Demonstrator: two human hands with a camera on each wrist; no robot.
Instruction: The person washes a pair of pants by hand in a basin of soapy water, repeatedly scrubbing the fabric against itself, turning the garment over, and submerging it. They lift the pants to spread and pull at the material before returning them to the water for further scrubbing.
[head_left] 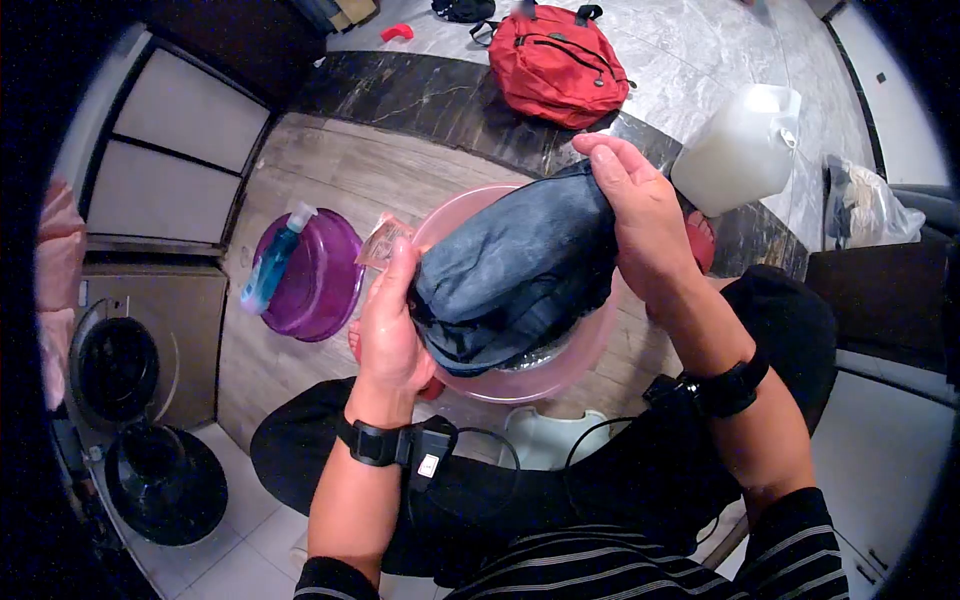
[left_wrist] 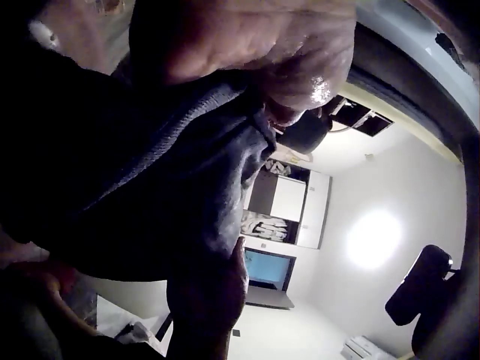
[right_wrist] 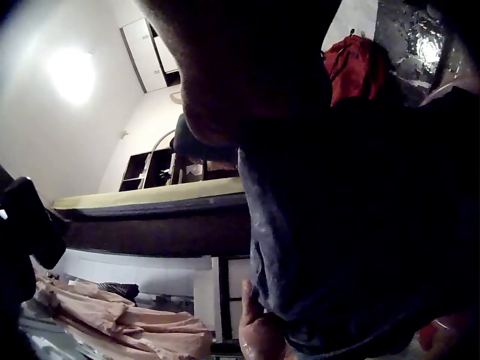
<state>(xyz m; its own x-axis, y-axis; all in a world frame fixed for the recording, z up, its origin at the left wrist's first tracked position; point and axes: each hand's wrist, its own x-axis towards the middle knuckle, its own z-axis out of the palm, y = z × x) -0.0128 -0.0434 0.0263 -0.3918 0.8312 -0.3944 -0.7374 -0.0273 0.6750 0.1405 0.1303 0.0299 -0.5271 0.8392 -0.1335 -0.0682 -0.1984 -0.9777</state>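
Observation:
Dark blue wet cloth (head_left: 515,255) is stretched between both hands, above a pink basin (head_left: 470,205) with suds or water at its lower part. The left hand (head_left: 390,330) grips its left end, thumb up along the edge and most fingers hidden behind it. At the upper right end the right hand (head_left: 645,215) holds the cloth, with fingertips reaching past the edge. In the left wrist view the cloth (left_wrist: 187,172) hangs below the left hand (left_wrist: 262,52). The right wrist view shows the cloth (right_wrist: 360,225) beneath a dark, shadowed right hand (right_wrist: 255,67).
A purple basin (head_left: 335,270) with a blue bottle (head_left: 275,262) stands left. Beyond the pink basin lies a red backpack (head_left: 560,70); a whitish jug (head_left: 740,150) is at the right. A white stool (head_left: 550,440) is near the knees, a black hat-shaped item (head_left: 168,490) lower left.

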